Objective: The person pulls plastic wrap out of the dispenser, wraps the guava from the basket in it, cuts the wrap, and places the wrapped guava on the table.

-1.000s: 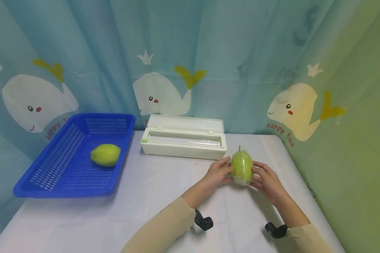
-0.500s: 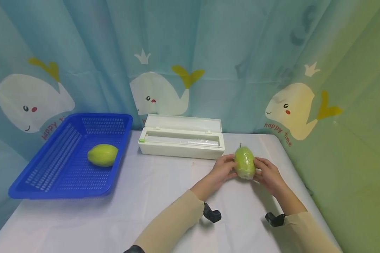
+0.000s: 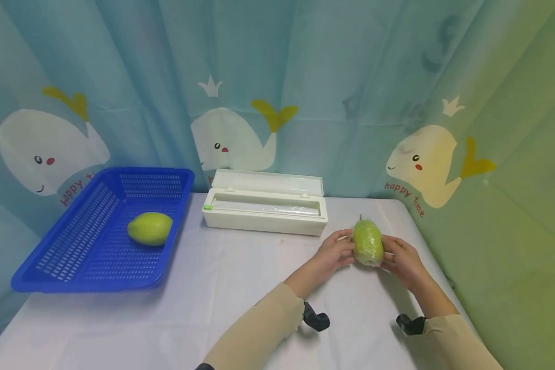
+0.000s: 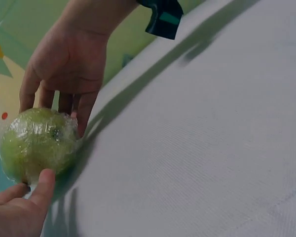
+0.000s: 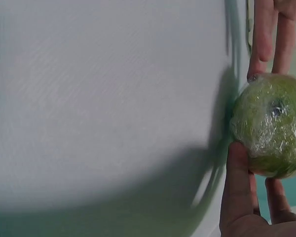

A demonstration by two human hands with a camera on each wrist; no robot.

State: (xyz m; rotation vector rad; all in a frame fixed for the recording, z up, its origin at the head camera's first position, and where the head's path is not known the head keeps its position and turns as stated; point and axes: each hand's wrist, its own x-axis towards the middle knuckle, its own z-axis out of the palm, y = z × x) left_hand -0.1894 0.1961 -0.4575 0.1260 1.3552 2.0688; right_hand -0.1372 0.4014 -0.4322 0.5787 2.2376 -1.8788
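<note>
A green pear [image 3: 368, 243] with a thin dark stem is wrapped in clear cling film, over the right part of the white table. My left hand [image 3: 335, 254] holds its left side with the fingertips. On the opposite side, my right hand [image 3: 404, 263] grips it with thumb and fingers. In the left wrist view the crinkled film shows over the pear's bottom [image 4: 38, 143], and my left thumb touches it from below. The right wrist view has the same wrapped pear [image 5: 271, 123] between the fingers of both hands.
A white cling film box [image 3: 265, 220] with its lid up stands at the back, a film roll [image 3: 268, 207] inside. To the left is a blue plastic basket [image 3: 83, 280] holding a yellow-green oval fruit [image 3: 150, 228]. A whale-print curtain [image 3: 333, 67] hangs behind the table.
Both hands have carried the wrapped pear a little to the right, and its bottom now tips more toward me. The box and basket stay in place.
</note>
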